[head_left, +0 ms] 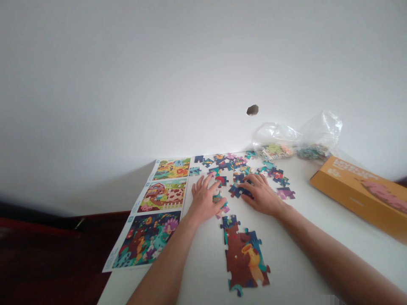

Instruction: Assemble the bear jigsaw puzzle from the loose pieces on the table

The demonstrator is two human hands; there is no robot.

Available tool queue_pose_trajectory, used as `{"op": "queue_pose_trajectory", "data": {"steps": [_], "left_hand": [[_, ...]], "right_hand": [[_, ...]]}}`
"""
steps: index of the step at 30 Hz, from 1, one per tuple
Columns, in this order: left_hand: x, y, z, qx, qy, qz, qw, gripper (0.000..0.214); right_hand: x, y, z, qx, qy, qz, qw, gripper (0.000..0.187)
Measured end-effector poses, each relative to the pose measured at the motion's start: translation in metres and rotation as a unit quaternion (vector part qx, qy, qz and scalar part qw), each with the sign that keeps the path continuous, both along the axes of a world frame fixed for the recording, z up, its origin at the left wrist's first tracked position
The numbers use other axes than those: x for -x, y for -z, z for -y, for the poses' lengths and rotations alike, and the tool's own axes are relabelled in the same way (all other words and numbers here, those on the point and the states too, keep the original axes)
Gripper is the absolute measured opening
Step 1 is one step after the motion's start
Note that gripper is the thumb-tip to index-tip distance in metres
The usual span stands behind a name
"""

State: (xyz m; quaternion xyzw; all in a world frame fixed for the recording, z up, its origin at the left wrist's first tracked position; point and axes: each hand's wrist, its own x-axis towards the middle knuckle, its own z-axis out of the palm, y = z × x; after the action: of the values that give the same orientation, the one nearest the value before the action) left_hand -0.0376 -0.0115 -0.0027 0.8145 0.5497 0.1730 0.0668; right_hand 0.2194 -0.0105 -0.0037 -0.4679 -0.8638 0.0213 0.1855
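While the left grip (206,199) lies spread, palm down, beside a red-patterned piece (222,181), the right grip (257,195), nearer the dark puzzle pieces (235,191), touches them just to its left; whether it pinches one, I cannot tell. Nearer on the tabletop (203,275), the joined bear section (235,258) points its long axis toward them.

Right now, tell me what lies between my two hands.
The head view shows loose puzzle pieces and some bare tabletop between the left hand and right hand.
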Motion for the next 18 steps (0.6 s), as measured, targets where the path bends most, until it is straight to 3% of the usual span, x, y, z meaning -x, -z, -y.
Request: {"op": "queue_pose_trajectory", "data": {"steps": [4,12,18], "left_hand": [[0.000,-0.005,0.005,0.029,0.062,-0.011,0.998,0.067],[0.002,0.007,-0.005,-0.025,-0.048,0.020,0.998,0.038],[0.000,0.002,0.001,-0.002,0.026,0.008,1.000,0.050]], "right_hand": [[-0.001,0.000,0.000,-0.010,0.010,-0.002,1.000,0.030],[0.001,-0.004,0.001,-0.010,-0.007,-0.025,1.000,0.018],[0.002,-0.002,0.000,-0.015,-0.025,-0.052,0.998,0.012]]}}
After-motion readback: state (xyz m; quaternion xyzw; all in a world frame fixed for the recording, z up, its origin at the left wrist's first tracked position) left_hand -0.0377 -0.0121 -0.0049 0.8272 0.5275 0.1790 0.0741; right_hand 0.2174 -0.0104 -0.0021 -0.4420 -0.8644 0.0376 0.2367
